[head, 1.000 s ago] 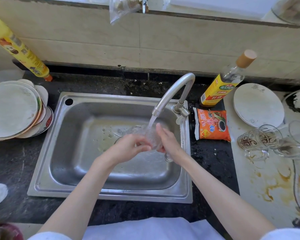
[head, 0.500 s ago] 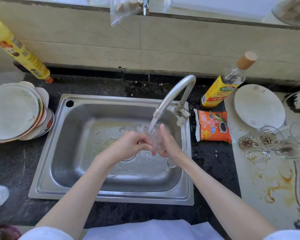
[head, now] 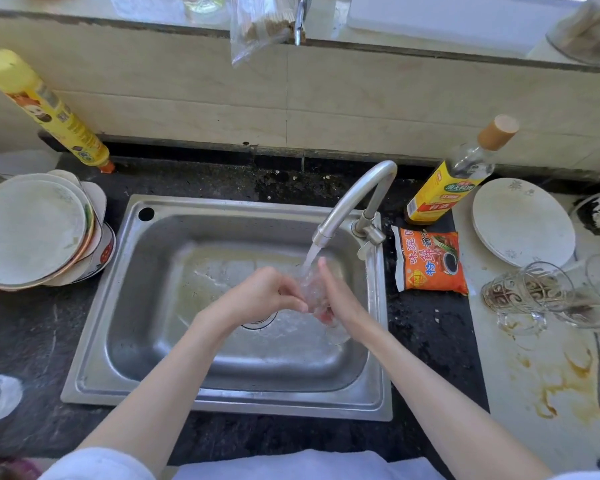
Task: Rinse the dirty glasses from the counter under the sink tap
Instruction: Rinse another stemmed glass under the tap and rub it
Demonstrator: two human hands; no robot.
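A beige tiled wall [head: 326,98] rises behind the black speckled stone counter [head: 32,334]. A pale ledge [head: 413,43] runs along the wall's top edge, lit by bright daylight.

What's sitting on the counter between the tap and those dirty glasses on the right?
In the head view, an orange sauce packet lies between the tap and the dirty glasses, on the dark counter.
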